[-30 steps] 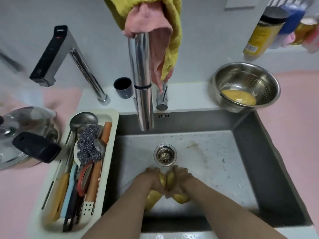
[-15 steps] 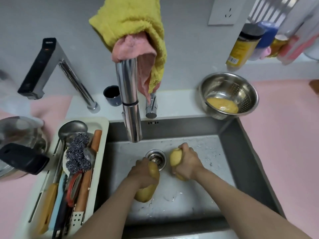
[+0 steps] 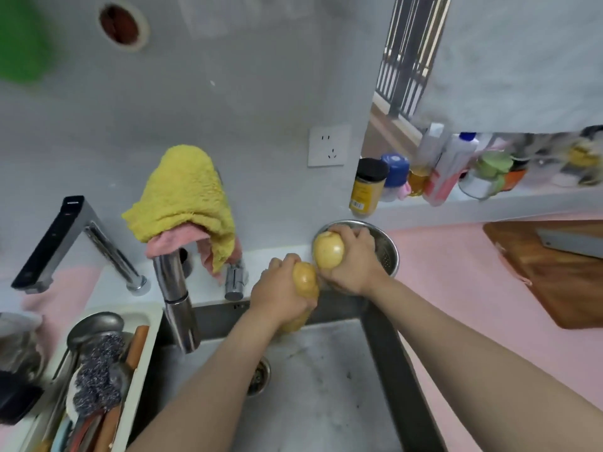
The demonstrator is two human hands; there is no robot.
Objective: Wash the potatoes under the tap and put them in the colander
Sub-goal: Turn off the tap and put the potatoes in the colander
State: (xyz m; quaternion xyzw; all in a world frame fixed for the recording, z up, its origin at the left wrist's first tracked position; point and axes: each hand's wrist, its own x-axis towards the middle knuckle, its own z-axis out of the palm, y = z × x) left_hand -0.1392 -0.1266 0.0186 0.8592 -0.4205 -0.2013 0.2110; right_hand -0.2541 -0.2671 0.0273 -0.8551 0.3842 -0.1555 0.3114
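Note:
My right hand (image 3: pixel 354 261) grips a round yellow potato (image 3: pixel 329 251) over the near-left rim of the steel colander (image 3: pixel 388 254), which stands on the counter behind the sink's right corner. My left hand (image 3: pixel 277 293) holds a longer potato (image 3: pixel 305 283) upright just left of it, above the sink's back edge. The two potatoes almost touch. My hands hide most of the colander's inside. The chrome tap (image 3: pixel 177 305) hangs over the sink (image 3: pixel 313 396) to the left, and I see no water running.
A yellow cloth (image 3: pixel 182 197) over a pink one drapes the tap's neck. A white caddy (image 3: pixel 98 380) with a ladle, scourer and utensils sits left of the sink. Bottles (image 3: pixel 367 187) line a ledge at the back right. A wooden board (image 3: pixel 561 272) with a cleaver lies far right.
Both hands have lifted their potatoes out of the sink basin and moved up and right to the colander. My view has tilted upward.

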